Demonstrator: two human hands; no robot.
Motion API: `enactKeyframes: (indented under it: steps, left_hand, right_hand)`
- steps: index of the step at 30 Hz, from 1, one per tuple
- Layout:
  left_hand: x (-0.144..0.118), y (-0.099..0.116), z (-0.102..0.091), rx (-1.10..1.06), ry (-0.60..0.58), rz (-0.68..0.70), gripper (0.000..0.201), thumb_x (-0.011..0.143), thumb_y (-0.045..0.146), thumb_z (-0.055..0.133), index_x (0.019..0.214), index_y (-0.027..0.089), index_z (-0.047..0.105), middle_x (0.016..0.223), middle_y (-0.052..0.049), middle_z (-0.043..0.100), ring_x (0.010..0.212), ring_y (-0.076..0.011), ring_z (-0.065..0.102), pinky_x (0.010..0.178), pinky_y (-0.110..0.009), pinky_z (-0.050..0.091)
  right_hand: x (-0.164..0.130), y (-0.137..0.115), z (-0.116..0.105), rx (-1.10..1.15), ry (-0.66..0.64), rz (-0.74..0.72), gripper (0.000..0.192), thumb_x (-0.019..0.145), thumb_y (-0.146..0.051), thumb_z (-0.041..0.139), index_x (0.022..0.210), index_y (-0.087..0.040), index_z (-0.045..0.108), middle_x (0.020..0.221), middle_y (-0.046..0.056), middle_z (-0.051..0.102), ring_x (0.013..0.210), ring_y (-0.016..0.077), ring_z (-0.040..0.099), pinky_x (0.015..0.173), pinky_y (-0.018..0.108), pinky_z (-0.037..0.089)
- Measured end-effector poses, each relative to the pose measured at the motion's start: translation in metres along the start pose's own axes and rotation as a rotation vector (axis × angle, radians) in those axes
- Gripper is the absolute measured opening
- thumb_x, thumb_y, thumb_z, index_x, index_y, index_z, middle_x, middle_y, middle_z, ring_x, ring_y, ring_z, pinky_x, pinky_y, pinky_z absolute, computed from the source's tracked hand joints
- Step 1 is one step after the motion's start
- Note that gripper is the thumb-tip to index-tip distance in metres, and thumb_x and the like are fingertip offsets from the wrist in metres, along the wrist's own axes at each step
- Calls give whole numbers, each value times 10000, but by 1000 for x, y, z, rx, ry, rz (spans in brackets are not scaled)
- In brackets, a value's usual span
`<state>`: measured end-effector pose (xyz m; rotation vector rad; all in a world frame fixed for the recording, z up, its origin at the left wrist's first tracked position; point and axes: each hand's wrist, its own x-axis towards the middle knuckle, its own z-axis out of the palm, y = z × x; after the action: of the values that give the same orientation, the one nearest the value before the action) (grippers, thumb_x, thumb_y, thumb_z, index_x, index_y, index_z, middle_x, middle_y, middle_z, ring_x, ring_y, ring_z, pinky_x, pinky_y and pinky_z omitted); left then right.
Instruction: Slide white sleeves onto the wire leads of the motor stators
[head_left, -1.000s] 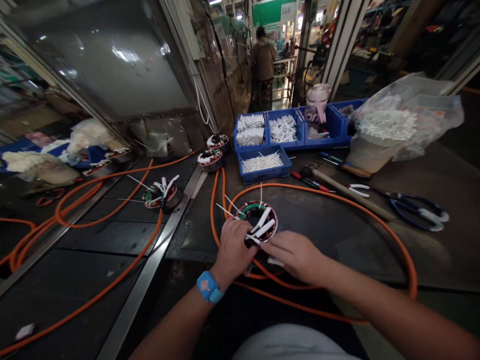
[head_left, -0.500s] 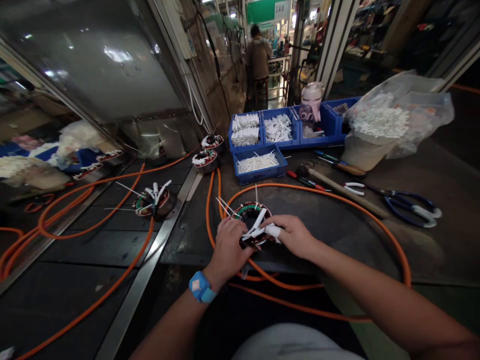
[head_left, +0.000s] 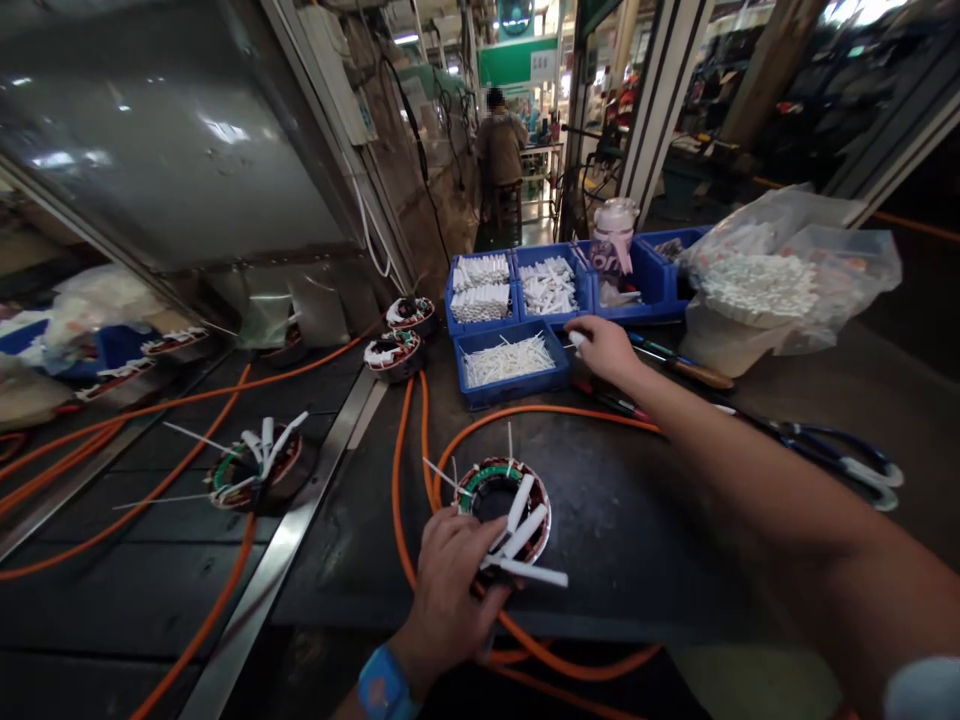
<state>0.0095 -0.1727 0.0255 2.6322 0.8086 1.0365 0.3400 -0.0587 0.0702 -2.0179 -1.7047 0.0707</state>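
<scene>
A ring-shaped motor stator (head_left: 541,530) with copper windings and a green strip lies on the dark bench in front of me. White sleeves (head_left: 521,535) and thin white ties stick out of it. My left hand (head_left: 457,575) is closed on its near left side, where an orange cable (head_left: 540,655) runs out; the fingers hide that join. My right hand (head_left: 606,350) is raised beside the right edge of a small blue tray (head_left: 510,395) of thin white ties. Its fingers are bent together, with something white at the fingertips; whether it holds anything is hidden.
Behind the tray stand blue bins (head_left: 555,315) of white tubes, and a bottle (head_left: 613,245). A bagged tub (head_left: 757,285) of white pieces, pliers (head_left: 844,450) and a screwdriver (head_left: 697,370) are at right. More stators (head_left: 277,480) lie left. A person (head_left: 501,150) is far behind.
My right hand has left the stator's white sleeves and moved up and forward to the small tray. My left hand stays on the stator. The camera view has shifted.
</scene>
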Motion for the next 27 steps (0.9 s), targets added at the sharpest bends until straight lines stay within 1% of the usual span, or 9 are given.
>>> enactKeyframes:
  steps: [3,7,12,15,17,19,22,25,27]
  left_hand:
    - [-2,-4,2,2,20,23,414,734,208,602,1135,228,500,857,-36,650,838,-220,572,871,-439,410]
    - [-7,-14,5,35,38,86,349,772,225,534,1121,236,519,801,-28,663,805,-217,579,862,-428,407]
    - [-11,-22,7,87,36,136,322,798,254,522,1119,237,533,752,-25,671,780,-218,588,852,-426,410]
    - [-9,-20,6,62,43,133,268,813,253,507,1075,230,554,760,-19,674,784,-203,588,842,-402,418]
    - [-5,-16,5,35,76,110,240,809,230,514,1042,219,573,766,-15,672,794,-190,582,854,-389,413]
    - [-2,-13,4,12,108,88,237,789,192,532,1019,210,584,771,-13,670,807,-181,574,872,-382,403]
    - [1,-9,3,-19,110,75,254,758,181,556,1009,207,588,773,-11,668,806,-178,565,867,-377,398]
    - [1,-7,3,-32,78,54,287,742,235,610,1027,210,586,788,-16,667,826,-190,562,864,-384,394]
    - [-1,-6,3,-28,47,35,338,725,255,646,1054,216,579,812,-21,664,853,-203,560,902,-411,377]
  right_hand:
    - [63,13,13,-107,-16,18,391,834,-105,385,1158,-139,601,1200,117,584,1104,230,526,934,334,394]
    - [117,17,32,-234,-111,8,340,811,-77,445,1077,-147,644,1141,142,608,1057,251,555,893,358,412]
    - [148,23,46,-320,-221,-17,179,857,-196,519,965,-116,637,1069,108,623,997,204,570,875,393,435]
    - [148,25,41,-318,-206,-41,190,823,-119,502,949,-124,642,1050,118,630,958,216,583,821,352,441]
    - [138,22,33,-302,-143,-43,284,797,-68,456,1012,-129,631,1054,139,630,961,240,584,798,337,433]
    - [117,16,23,-279,-56,-34,400,804,-82,425,1180,-144,547,1085,136,621,961,241,585,788,327,434]
    - [58,2,10,-19,77,-92,501,813,-160,454,1313,-193,426,1058,83,632,876,198,606,772,306,451]
    - [-27,-12,-4,433,66,-176,347,801,-236,523,1146,-212,548,919,35,651,784,161,609,719,280,475]
    - [-88,-20,-15,601,21,-156,213,791,-285,570,987,-200,577,796,15,633,681,141,590,618,249,477]
